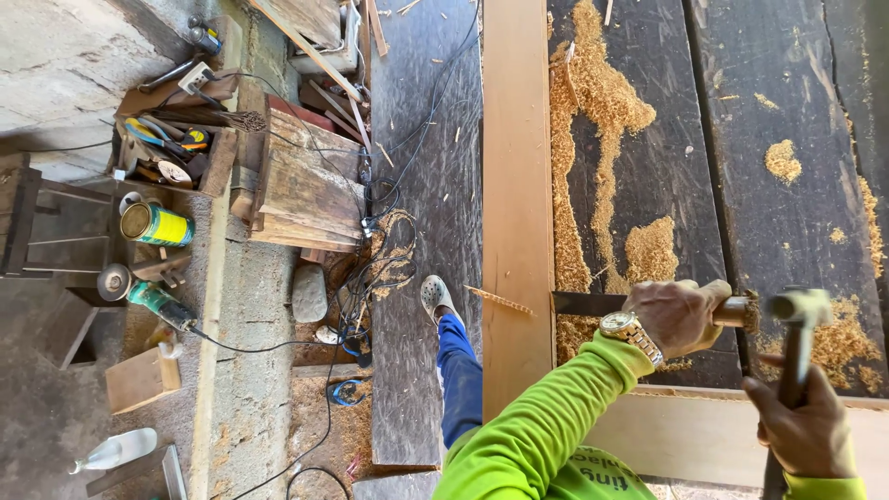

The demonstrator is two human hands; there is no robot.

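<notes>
Here, closest in, the right hand (804,421) is wrapped shut around the dark handle of a steel-headed hammer (798,319), its head raised just beside the butt of the tool it would drive. The left hand (679,315), a metal wristwatch (630,331) above its lime-green sleeve (546,417), is clenched around the wooden handle of a chisel (736,311) — held low and level, so the flat dark blade (588,303) lies against the pale planed timber plank (515,185), apparently to keep it steady. All this sits at the near edge of the dark-boarded bench (741,139), where heaps of yellow sawdust (602,102) lie beside the plank. Below, a blue trouser leg ends in a grey clog (435,294). Farther off on the concrete floor — a wooden crate of hand tools (171,148), a yellow tin can (156,224) and tangled black cables (389,259).
</notes>
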